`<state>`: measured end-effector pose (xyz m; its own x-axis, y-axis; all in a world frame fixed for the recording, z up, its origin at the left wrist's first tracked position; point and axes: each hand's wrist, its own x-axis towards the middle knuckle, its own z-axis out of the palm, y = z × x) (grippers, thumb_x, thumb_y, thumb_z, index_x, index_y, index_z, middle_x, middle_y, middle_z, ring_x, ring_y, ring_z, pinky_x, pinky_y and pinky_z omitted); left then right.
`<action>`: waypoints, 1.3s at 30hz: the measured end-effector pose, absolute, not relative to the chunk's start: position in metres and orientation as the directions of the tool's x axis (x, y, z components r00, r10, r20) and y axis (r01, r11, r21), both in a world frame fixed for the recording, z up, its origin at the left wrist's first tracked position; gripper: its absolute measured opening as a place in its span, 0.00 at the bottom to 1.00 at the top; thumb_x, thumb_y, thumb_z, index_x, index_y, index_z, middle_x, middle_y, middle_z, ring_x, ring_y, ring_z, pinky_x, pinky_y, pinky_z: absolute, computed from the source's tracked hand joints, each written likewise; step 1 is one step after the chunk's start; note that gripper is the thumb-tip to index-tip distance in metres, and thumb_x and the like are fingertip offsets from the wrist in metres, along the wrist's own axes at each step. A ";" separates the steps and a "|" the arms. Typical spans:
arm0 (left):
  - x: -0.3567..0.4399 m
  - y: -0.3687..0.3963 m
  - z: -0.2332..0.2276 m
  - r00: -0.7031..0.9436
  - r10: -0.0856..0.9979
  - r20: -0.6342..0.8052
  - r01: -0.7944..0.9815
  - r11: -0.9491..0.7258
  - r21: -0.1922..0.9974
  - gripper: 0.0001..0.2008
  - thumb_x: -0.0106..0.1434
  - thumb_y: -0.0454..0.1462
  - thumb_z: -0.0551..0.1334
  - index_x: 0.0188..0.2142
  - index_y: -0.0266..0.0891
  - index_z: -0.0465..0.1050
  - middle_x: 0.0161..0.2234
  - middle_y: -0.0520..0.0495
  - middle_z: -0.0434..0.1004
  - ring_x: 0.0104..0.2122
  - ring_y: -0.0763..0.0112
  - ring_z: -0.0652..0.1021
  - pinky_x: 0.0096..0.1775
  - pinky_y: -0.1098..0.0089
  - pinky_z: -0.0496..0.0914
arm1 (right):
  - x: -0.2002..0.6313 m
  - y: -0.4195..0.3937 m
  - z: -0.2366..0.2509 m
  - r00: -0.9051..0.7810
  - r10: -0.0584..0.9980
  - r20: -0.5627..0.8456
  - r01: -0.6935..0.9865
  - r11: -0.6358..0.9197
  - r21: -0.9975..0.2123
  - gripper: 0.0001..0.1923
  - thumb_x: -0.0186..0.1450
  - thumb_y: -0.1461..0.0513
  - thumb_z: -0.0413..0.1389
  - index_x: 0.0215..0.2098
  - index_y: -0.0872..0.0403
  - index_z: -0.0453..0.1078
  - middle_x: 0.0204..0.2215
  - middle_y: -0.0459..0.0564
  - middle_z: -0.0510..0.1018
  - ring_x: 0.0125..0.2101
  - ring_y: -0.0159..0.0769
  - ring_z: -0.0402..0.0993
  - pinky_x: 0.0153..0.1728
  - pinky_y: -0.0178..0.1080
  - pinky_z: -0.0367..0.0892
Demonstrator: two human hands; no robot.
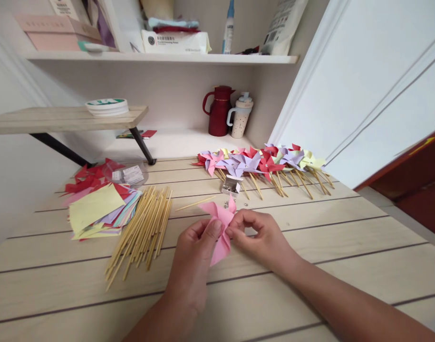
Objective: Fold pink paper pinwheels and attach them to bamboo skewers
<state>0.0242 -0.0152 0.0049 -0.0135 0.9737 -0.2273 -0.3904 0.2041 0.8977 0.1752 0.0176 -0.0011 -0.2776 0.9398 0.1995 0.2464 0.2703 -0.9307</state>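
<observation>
Pink paper pinwheel (221,228) sits pinched between my left hand (194,266) and right hand (262,237), both gripping it above the wooden table (345,247). Left of it I see one bundle of bamboo sticks (142,228); one stick (196,203) lies behind it. Two jugs (227,111) stand far behind it; finished pinwheels (263,164) are too many to count.

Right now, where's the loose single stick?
In the head view, the loose stick lies on the table just above the left hand, between the stick pile to the left and the pink pinwheel.
</observation>
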 end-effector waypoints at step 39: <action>0.025 -0.014 0.013 -0.209 0.968 -0.141 -0.319 0.068 0.945 0.18 0.53 0.39 0.72 0.44 0.41 0.80 0.40 0.47 0.82 0.37 0.69 0.79 0.39 0.72 0.72 | 0.180 0.019 0.002 -0.230 0.942 0.243 0.053 0.262 -0.964 0.10 0.66 0.54 0.59 0.38 0.52 0.70 0.23 0.42 0.70 0.22 0.30 0.67 0.23 0.33 0.66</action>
